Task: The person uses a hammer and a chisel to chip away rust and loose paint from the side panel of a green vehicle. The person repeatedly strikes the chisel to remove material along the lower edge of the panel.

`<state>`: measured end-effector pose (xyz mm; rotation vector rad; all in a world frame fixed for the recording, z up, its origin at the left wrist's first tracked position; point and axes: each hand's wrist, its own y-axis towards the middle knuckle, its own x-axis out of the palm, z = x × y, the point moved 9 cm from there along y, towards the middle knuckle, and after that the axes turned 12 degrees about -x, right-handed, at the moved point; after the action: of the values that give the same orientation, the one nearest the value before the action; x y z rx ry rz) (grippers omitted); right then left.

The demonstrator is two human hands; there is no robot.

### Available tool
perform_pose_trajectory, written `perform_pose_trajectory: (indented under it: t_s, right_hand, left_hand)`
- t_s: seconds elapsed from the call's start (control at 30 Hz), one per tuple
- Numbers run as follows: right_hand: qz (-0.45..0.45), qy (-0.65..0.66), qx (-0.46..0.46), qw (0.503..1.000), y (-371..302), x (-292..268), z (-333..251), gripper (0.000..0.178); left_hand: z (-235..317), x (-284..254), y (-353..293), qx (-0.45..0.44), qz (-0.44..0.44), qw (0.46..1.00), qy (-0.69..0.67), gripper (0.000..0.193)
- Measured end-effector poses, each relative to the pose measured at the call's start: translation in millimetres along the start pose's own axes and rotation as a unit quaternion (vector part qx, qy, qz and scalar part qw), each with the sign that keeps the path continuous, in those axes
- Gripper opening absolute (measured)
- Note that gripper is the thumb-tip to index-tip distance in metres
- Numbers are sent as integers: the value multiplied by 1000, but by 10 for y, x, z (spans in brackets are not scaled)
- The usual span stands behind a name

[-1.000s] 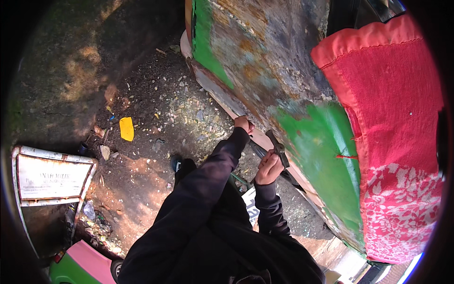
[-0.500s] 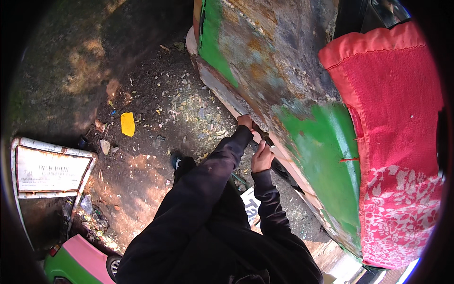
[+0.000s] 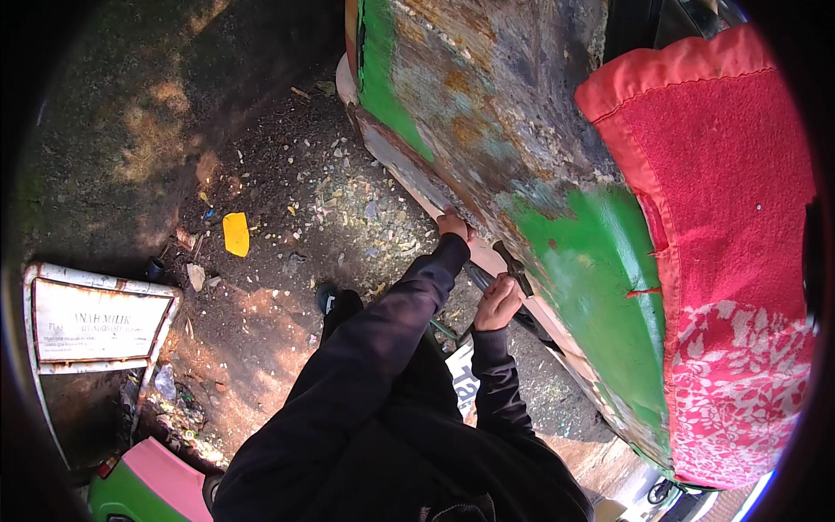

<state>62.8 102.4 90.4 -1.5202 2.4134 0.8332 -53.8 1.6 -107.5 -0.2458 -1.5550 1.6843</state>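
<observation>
My left hand (image 3: 453, 224) is closed at the lower edge of a green vehicle body panel (image 3: 613, 252). What it grips, if anything, is hidden by the fingers. My right hand (image 3: 497, 303) sits nearer and to the right, fingers wrapped round a tool with a dark, elongated head (image 3: 515, 268), which looks like a hammer. The head lies close to the pale pink strip (image 3: 557, 324) along the panel's bottom. Above my hands the panel shows a large patch of bare, rusty, stripped metal (image 3: 496, 96).
A red towel with a white floral part (image 3: 696, 174) hangs over the vehicle at right. Pale flakes (image 3: 365, 200) and a yellow piece (image 3: 236, 235) lie on the dirt. A rusty-framed white sign (image 3: 100, 322) and a pink-and-green car (image 3: 152, 483) stand at left.
My right hand has moved slightly right and nearer, taking the dark tool head away from my left hand. My left hand stays at the panel's edge. The view has shifted a little.
</observation>
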Motion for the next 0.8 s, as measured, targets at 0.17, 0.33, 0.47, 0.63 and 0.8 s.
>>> perform_pose_trajectory:
  t_s: [0.17,0.33,0.47,0.63,0.8]
  right_hand:
    - [20,-6,-5,1000,-171,87,212,44]
    - [51,42,87,994,-335,41,302,46]
    - [126,224,92,962,-253,-158,114,49]
    - [-30,-80,-32,996,14,135,197,41]
    - [150,198,31,968,-85,-255,126,45]
  left_hand:
    - [-92,78,-113,6,-7,994,-113,20]
    - [46,37,-150,34,-21,998,-55,21]
    - [-21,27,-203,32,-24,996,-81,15]
    - [42,17,-131,85,-52,995,-7,11]
    - [-14,24,-230,88,-56,993,49,15]
